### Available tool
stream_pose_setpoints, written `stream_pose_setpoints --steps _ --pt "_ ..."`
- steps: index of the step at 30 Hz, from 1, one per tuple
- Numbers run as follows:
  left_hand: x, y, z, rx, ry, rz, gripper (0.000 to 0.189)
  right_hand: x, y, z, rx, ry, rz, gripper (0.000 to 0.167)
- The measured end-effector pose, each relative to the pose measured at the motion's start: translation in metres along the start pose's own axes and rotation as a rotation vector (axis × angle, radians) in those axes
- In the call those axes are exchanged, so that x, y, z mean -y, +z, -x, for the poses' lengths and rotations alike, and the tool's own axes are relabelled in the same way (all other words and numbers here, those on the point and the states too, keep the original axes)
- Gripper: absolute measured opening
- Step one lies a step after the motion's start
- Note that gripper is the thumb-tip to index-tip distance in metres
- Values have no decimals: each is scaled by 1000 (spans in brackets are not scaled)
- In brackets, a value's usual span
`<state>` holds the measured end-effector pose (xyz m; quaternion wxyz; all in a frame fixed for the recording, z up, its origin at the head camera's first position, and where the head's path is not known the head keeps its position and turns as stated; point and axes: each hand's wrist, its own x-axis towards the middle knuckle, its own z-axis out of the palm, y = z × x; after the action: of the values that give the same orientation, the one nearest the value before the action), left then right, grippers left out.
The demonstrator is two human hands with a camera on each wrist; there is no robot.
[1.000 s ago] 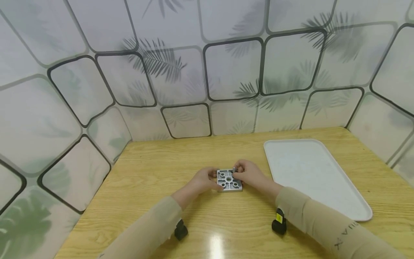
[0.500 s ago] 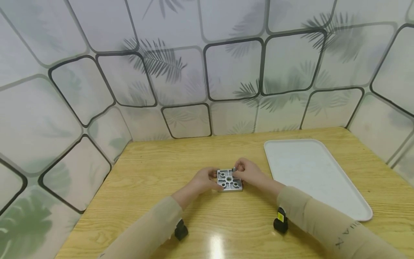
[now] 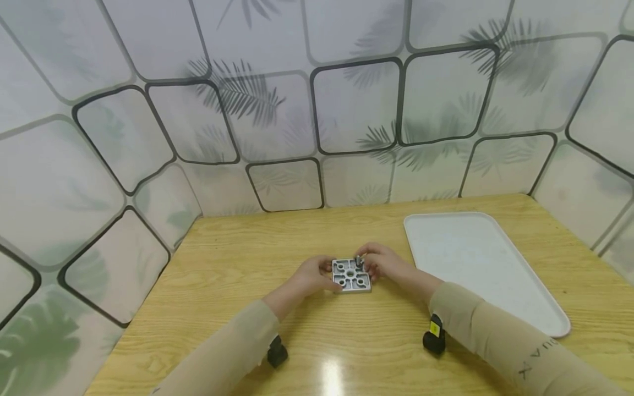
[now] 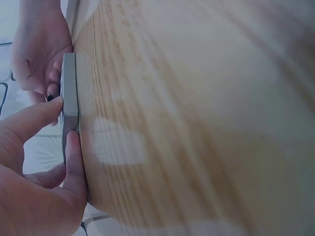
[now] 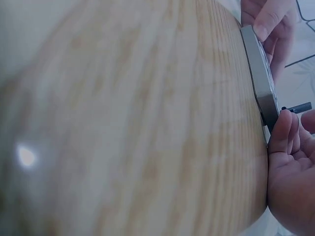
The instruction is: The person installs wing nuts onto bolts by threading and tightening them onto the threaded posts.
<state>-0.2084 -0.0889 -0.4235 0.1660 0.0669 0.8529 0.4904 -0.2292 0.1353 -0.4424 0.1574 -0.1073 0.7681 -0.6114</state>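
Note:
A square grey metal plate, with round holes and raised ribs, lies on the wooden table. My left hand holds it by its left side, thumb on the near left corner. In the left wrist view, the thumb and fingers pinch the plate's edge. A small dark screw stands up from the far right corner hole. The right hand has its fingers curled about that screw at the plate's right edge. The right wrist view shows the screw jutting out beside the fingertips; the exact contact is partly hidden.
A white rectangular tray lies to the right, behind the right forearm. Patterned panels close off the back and sides of the wooden table. A black wrist camera hangs under the right sleeve.
My right hand's fingers have shifted about the screw, its hand turning slightly and its wrist moving right, so more of the screw shows. The left hand and plate stay put.

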Motion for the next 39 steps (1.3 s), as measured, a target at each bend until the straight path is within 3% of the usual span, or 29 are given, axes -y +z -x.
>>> stream_pose_setpoints --steps 8,21,39 --pt "0 0 0 0 7 8 72 -2 0 -3 -7 -5 56 47" --pt "1 0 0 -3 -9 -6 73 -4 3 -3 -67 8 193 31" --pt "1 1 -2 -1 -7 -13 74 -2 7 -3 -125 -17 272 27"
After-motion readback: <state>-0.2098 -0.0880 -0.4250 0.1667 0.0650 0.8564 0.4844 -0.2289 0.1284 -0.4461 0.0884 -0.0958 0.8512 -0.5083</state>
